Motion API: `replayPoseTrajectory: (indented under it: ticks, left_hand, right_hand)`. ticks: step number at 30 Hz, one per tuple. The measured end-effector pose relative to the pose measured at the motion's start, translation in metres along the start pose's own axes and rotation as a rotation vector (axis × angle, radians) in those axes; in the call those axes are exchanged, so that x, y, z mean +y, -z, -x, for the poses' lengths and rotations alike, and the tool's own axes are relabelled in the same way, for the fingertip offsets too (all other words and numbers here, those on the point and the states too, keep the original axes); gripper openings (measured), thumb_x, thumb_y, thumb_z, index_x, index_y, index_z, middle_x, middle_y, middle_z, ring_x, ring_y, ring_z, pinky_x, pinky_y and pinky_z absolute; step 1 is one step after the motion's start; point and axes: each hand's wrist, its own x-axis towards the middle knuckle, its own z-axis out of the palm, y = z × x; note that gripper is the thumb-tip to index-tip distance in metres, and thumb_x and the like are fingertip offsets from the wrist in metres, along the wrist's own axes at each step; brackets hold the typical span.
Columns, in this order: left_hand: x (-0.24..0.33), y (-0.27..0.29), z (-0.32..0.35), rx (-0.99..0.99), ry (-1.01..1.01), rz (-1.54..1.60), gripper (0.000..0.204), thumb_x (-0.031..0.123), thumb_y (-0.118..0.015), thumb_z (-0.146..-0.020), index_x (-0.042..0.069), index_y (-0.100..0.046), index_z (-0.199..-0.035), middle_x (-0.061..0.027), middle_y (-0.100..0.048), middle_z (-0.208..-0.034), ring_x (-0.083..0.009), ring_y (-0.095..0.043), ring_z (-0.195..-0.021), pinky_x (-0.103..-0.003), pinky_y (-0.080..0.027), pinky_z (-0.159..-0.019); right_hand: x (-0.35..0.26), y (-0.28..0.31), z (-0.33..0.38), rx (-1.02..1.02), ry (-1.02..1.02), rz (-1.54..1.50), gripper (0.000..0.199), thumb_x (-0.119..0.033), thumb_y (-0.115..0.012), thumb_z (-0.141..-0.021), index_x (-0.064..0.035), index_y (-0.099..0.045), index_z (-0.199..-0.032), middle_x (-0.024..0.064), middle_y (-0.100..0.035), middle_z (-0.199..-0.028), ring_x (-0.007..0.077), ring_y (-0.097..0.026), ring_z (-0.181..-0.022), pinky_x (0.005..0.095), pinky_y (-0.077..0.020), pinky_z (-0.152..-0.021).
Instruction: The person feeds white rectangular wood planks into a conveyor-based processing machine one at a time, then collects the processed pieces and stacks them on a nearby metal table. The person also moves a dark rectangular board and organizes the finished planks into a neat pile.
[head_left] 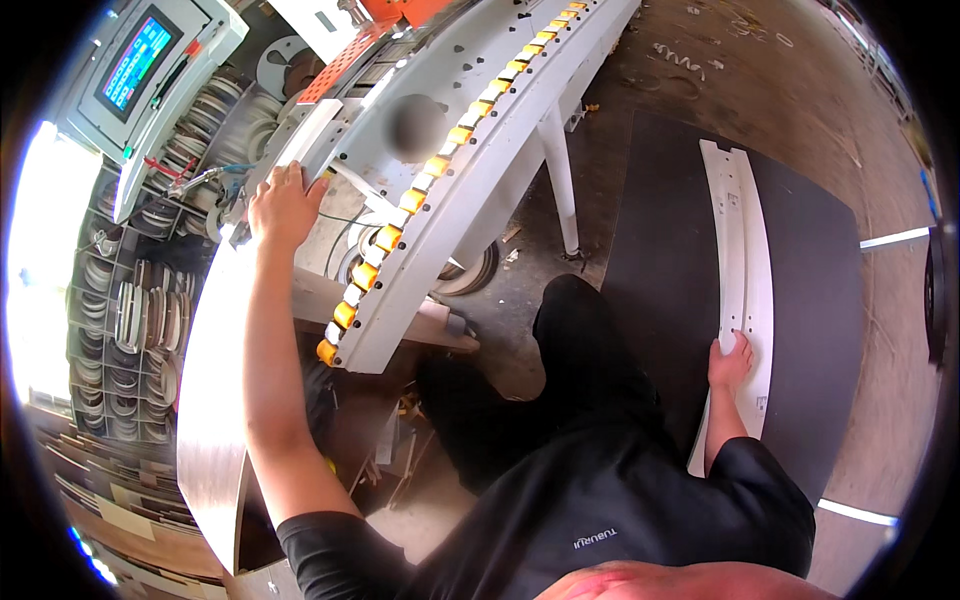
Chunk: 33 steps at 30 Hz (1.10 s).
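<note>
Your left hand [287,208] reaches forward at the near end of the white machine with its rail of yellow rollers [411,200]; you can't tell from here whether it grips anything. Your right hand [731,362] lies partly curled on the long white grooved strip [745,240], thumb toward its left edge, though a firm grip can't be confirmed. That strip lies lengthwise on the dark panel [665,230] at your right.
</note>
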Motion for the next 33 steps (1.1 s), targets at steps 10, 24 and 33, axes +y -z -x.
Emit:
replayPoseTrajectory:
  ticks: [10, 24, 33]
  left_hand:
    - [0.005, 0.002, 0.001, -0.001, -0.011, 0.006, 0.073, 0.062, -0.056, -0.105, 0.010, -0.054, -0.157, -0.0168, -0.056, -0.158, -0.0421, -0.062, -0.133, -0.052, -0.051, -0.109]
    - [-0.001, -0.011, -0.004, 0.031, -0.018, -0.016, 0.074, 0.062, -0.057, -0.104, 0.013, -0.050, -0.160, -0.0180, -0.055, -0.159, -0.0415, -0.061, -0.134, -0.050, -0.051, -0.110]
    - [-0.003, -0.023, -0.003, 0.097, -0.056, -0.036, 0.075, 0.061, -0.058, -0.104, 0.010, -0.051, -0.159, -0.0217, -0.057, -0.155, -0.0426, -0.062, -0.134, -0.051, -0.051, -0.109]
  right_hand:
    - [-0.010, 0.013, 0.000, -0.017, -0.030, 0.016, 0.058, -0.034, -0.079, -0.090, -0.0181, -0.058, -0.142, 0.0067, -0.062, -0.145, 0.0331, -0.054, -0.137, 0.0484, -0.0426, -0.116]
    - [-0.011, 0.015, 0.002, -0.009, -0.044, -0.036, 0.055, -0.032, -0.080, -0.090, -0.0184, -0.059, -0.139, 0.0045, -0.061, -0.145, 0.0319, -0.053, -0.137, 0.0484, -0.0427, -0.115]
    - [-0.006, 0.007, -0.001, 0.013, -0.033, -0.033, 0.057, -0.032, -0.081, -0.088, -0.0185, -0.059, -0.139, 0.0050, -0.061, -0.144, 0.0330, -0.054, -0.137, 0.0490, -0.0426, -0.115]
